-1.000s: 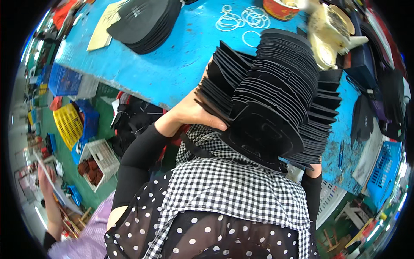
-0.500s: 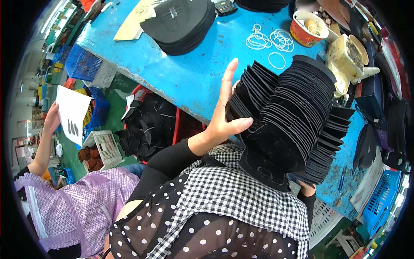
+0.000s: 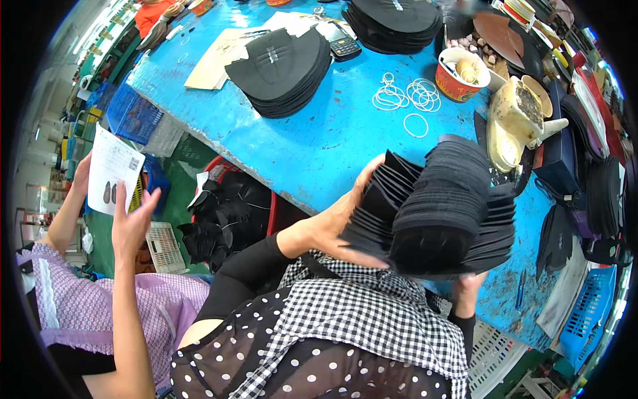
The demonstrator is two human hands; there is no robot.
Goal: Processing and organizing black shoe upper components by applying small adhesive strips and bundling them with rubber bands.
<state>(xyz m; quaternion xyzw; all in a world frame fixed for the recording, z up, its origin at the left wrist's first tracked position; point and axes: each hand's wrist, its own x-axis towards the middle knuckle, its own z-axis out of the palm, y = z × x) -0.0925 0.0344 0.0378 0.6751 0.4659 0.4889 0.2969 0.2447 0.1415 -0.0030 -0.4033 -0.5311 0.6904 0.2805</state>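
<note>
A thick stack of black shoe-upper pieces [image 3: 438, 206], with a raised middle and fanned layers at both sides, is between my hands at the table's near edge. My left hand [image 3: 339, 226] grips its left side, thumb along the lower edge and fingers reaching round behind. From below, my right hand [image 3: 470, 284] holds the lower right edge; most of its fingers are hidden under the layers. Beyond the stack, several white rings [image 3: 407, 100], like elastic bands, lie on the blue table [image 3: 319, 149].
Flat black stacks [image 3: 282, 76], a calculator [image 3: 344, 45], a red tub [image 3: 462, 74] and a stained cream-coloured container [image 3: 517, 113] occupy the table. At left, a co-worker holds a printed sheet [image 3: 113, 169]. A red bin [image 3: 272, 213] of black pieces stands below the table's left edge.
My left hand's raised, spread fingers have closed round the stack's side. The stack has tipped, and its lower ends now sit more level. A co-worker's second hand has come up to the sheet.
</note>
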